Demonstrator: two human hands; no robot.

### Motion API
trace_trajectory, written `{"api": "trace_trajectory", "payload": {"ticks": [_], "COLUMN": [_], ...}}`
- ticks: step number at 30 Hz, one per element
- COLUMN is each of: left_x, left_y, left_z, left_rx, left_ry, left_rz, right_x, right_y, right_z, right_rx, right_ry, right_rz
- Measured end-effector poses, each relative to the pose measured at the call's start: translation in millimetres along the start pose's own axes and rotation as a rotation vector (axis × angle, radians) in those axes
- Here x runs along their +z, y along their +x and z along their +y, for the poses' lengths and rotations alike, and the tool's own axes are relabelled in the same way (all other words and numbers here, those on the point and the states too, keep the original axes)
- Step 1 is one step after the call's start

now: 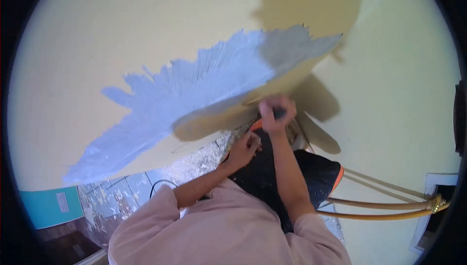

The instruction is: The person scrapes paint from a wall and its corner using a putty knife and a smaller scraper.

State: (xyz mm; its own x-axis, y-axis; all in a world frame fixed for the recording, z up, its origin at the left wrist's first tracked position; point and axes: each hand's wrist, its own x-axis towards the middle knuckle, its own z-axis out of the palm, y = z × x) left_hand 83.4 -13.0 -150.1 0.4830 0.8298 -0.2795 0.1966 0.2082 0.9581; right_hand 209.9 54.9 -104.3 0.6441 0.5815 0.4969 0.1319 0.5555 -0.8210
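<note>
My right hand [278,112] is raised in front of the cream wall [146,22], its fingers wrapped round a dark handle [279,113]; blur hides the rest of the tool. Above and left of it spreads a blue-grey painted patch [194,80] with a jagged upper edge. My left hand [245,149] lies lower and to the left, near the black cloth with orange trim [262,163]. Its fingers are curled together, and what they hold, if anything, is too small to make out.
Two yellowish hoses [379,215] run right to a brass fitting [436,203] beside a framed wall opening [435,216]. At the lower left are a teal panel [48,209], a dark box-like object [73,248] and a paint-spattered tiled floor [114,199].
</note>
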Motion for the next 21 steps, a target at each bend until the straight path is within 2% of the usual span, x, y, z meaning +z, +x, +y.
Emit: {"api": "trace_trajectory", "payload": {"ticks": [2, 3, 5, 6, 7, 8, 10, 11, 12, 14, 16, 17, 19, 20, 21], "left_x": [-5.2, -6.8, -6.7, -7.6, -8.7, -10.2, -13.5, -15.5, -17.7, -17.5, -14.8, -12.7, -13.5, -12.6, -8.6], "left_y": [0.0, -0.4, 2.3, 6.5, 10.0, 9.6, 10.6, 2.5, -6.0, -13.3, -20.0, -23.1, -29.9, -35.2, -39.2], "left_z": [-3.9, -0.2, 1.9, 2.1, 2.7, 7.5, 32.5, 49.5, 69.4, 73.4, 60.0, 66.8, 71.6, 73.8, 79.0], "left_rx": [-0.006, -0.058, -0.121, -0.162, -0.199, -0.204, -0.248, -0.265, -0.31, -0.335, -0.382, -0.405, -0.386, -0.385, -0.401], "left_ry": [-0.046, -0.05, -0.054, -0.174, -0.291, -0.281, -0.814, -0.819, -0.951, -1.09, -0.84, -0.846, -0.791, -0.735, -0.822], "left_rz": [-0.02, -0.017, -0.017, 0.002, 0.024, 0.023, 0.057, 0.073, 0.033, 0.006, -0.137, -0.031, 0.05, 0.109, 0.179], "right_x": [-25.3, -34.1, -46.1, -35.6, -17.4, -6.0, -13.0, -16.6, -21.5, -26.1, -32.3, -37.1, -37.7, -35.9, -36.7], "right_y": [-11.4, -13.0, -16.8, -11.3, 0.6, 6.3, -8.9, -22.3, -36.8, -59.7, -84.5, -97.1, -104.8, -101.9, -98.8], "right_z": [-28.2, -33.7, -44.1, -49.9, -49.6, -48.9, -53.6, -59.0, -65.2, -76.2, -85.8, -87.7, -107.8, -121.8, -134.5], "right_rx": [-0.345, -0.338, -0.028, -0.015, -0.158, -0.302, -0.353, -0.247, -0.134, -0.08, -0.037, 0.007, 0.084, 0.087, 0.202], "right_ry": [-0.169, -0.181, -0.421, -0.424, -0.285, -0.143, -0.154, 0.02, 0.195, 0.157, 0.13, -0.033, -0.344, -0.329, -0.436], "right_rz": [-0.227, -0.216, -0.404, -0.399, -0.301, -0.197, -0.234, -0.296, -0.356, -0.432, -0.509, -0.512, -0.501, -0.517, -0.489]}}
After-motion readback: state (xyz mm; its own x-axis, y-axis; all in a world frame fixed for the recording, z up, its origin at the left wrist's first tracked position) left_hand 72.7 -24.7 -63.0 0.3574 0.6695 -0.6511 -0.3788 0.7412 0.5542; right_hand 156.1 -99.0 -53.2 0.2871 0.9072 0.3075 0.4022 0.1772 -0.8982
